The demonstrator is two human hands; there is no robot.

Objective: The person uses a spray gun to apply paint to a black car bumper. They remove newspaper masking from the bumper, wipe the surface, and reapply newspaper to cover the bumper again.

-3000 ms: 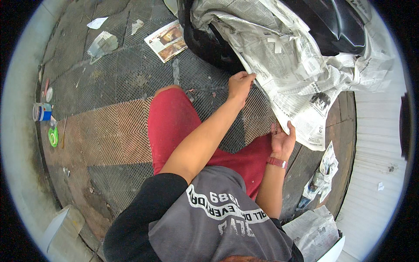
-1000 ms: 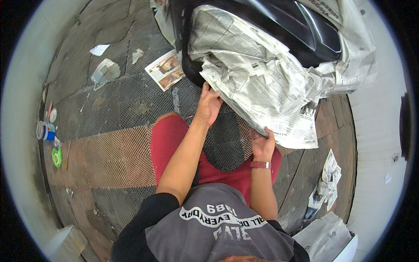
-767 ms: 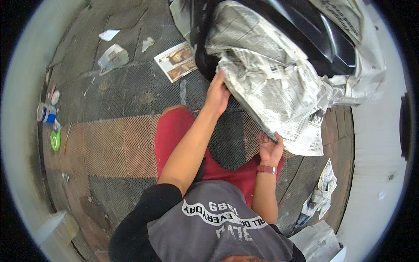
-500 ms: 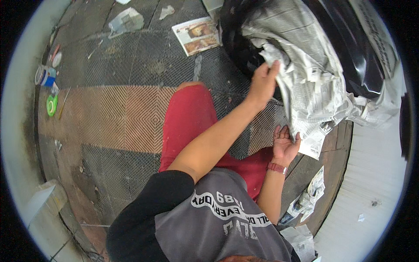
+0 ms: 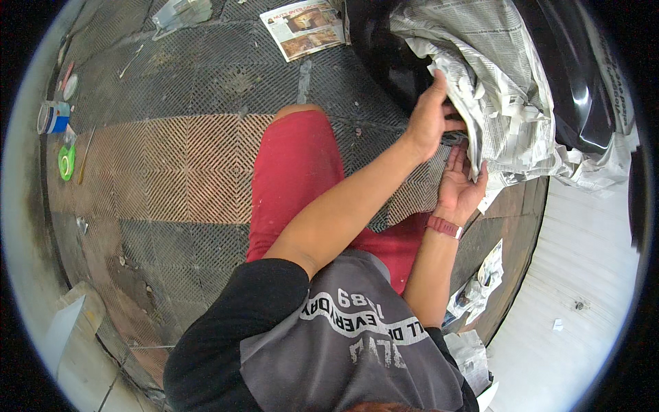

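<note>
Crumpled newspaper sheets [image 5: 511, 89] drape over a large, glossy black curved part [image 5: 580, 103] at the upper right. At their near left edge is my left hand [image 5: 429, 122], thumb stretched up against the paper and fingers apart beside it. Just below, my right hand [image 5: 461, 189] is turned palm up, with the paper's lower edge between its thumb and outstretched fingers. A red watch [image 5: 445, 226] is on the right wrist. Neither hand has a visible closed grip. Part of the black surface shows left of the paper.
A printed leaflet [image 5: 302, 31] lies on the ridged floor tiles [image 5: 199, 168]. At the left wall are a blue-and-white tub [image 5: 53, 117] and a green tape roll [image 5: 66, 163]. More newspaper [image 5: 480, 285] lies by the white panel [image 5: 576, 275] on the right.
Both hands have moved up and right along the newspaper edge. The left fingers have spread from a pinch, and the paper's lower corner has lifted. The view has shifted slightly.
</note>
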